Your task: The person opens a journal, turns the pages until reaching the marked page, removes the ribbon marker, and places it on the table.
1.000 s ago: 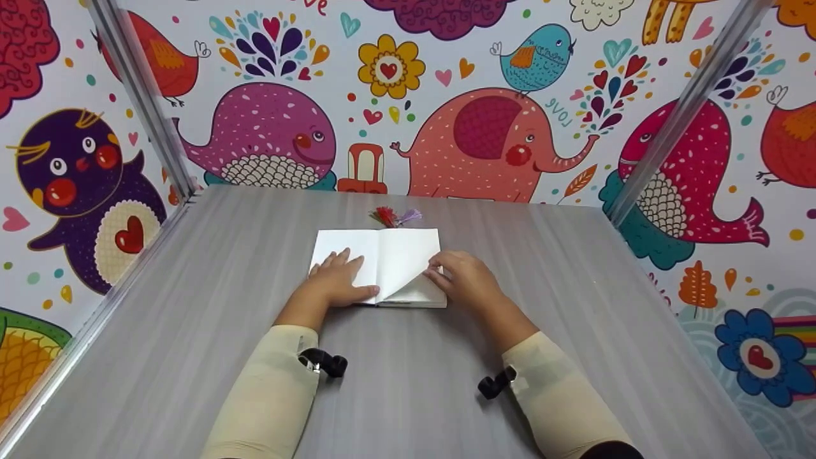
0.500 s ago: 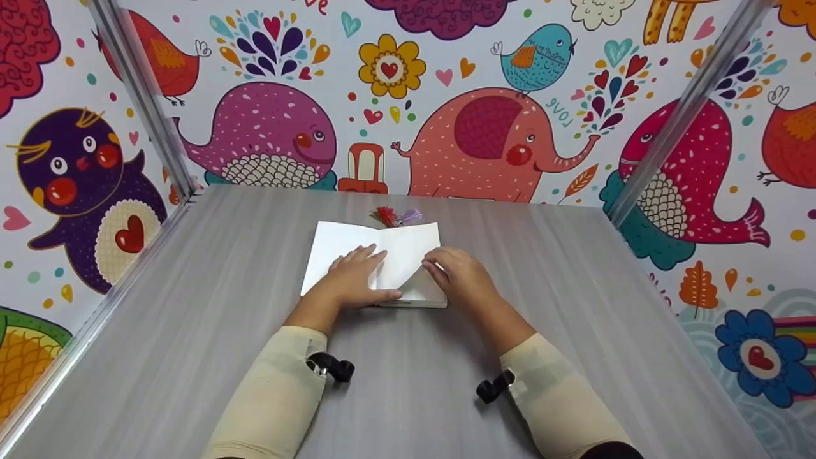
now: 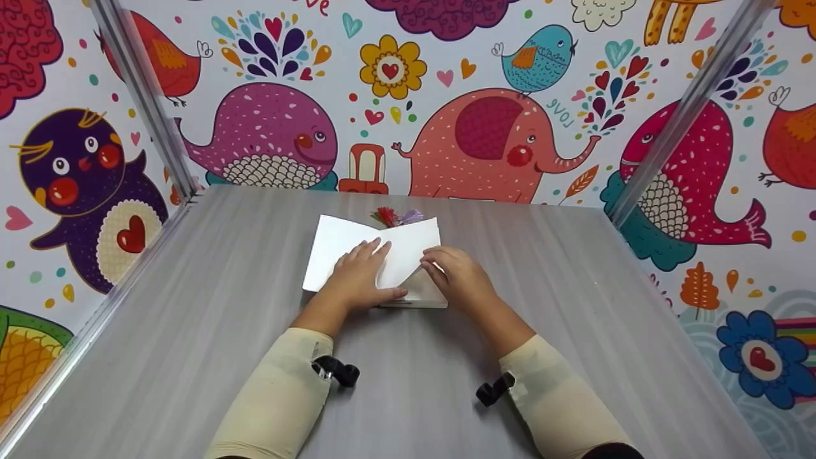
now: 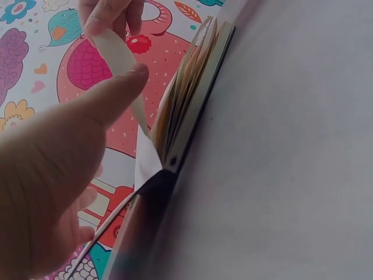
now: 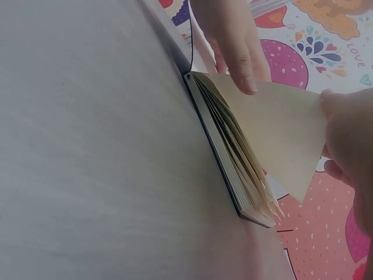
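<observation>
A notebook point(image 3: 328, 255) lies spread wide on the table, its blank left side tilted up off the tabletop. Across the fold lies my left hand point(image 3: 360, 280), fingers extended and apart, the thumb reaching toward the right-hand side. My right hand point(image 3: 465, 280) pinches the outer edge of a raised page point(image 3: 405, 245) between thumb and fingers. From the right wrist, that page point(image 5: 282, 125) shows stretched and bent up above the page block point(image 5: 230, 151). The left wrist view has the left thumb point(image 4: 119, 96) close beside the same lifted page.
Behind the notebook, a red tassel point(image 3: 386, 217) and a purple tassel point(image 3: 411, 217) stick out on the grey wood-look table point(image 3: 408, 382). Walls with cartoon animals and metal corner posts point(image 3: 146, 102) enclose the table's back and sides.
My left hand has slid right, from the left page onto the fold. The notebook's left side has risen off the table. My right hand keeps its pinch, shifting slightly left.
</observation>
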Tool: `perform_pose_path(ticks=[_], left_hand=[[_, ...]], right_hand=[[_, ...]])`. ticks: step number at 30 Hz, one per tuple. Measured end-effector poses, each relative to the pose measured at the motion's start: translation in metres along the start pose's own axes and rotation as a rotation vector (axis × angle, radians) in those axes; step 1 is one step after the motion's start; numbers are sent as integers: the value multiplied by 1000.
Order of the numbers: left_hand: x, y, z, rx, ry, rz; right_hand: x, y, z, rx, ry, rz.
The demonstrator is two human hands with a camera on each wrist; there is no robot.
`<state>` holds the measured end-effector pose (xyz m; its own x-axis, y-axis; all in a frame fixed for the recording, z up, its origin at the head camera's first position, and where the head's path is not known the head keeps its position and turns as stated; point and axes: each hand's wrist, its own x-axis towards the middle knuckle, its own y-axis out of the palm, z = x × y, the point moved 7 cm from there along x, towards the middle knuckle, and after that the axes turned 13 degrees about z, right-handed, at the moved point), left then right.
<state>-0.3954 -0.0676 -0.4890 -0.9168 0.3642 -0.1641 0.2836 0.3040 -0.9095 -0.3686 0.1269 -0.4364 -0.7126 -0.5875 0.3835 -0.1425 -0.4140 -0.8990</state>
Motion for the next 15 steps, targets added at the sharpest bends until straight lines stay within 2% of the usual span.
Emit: perform_pose_path(ticks=[9, 15], left_hand=[[0, -4, 0, 1, 4, -50], [0, -7, 2, 6, 18, -78]], right_hand=[[1, 0, 2, -4, -7, -12], [1, 5, -3, 13, 21, 55]])
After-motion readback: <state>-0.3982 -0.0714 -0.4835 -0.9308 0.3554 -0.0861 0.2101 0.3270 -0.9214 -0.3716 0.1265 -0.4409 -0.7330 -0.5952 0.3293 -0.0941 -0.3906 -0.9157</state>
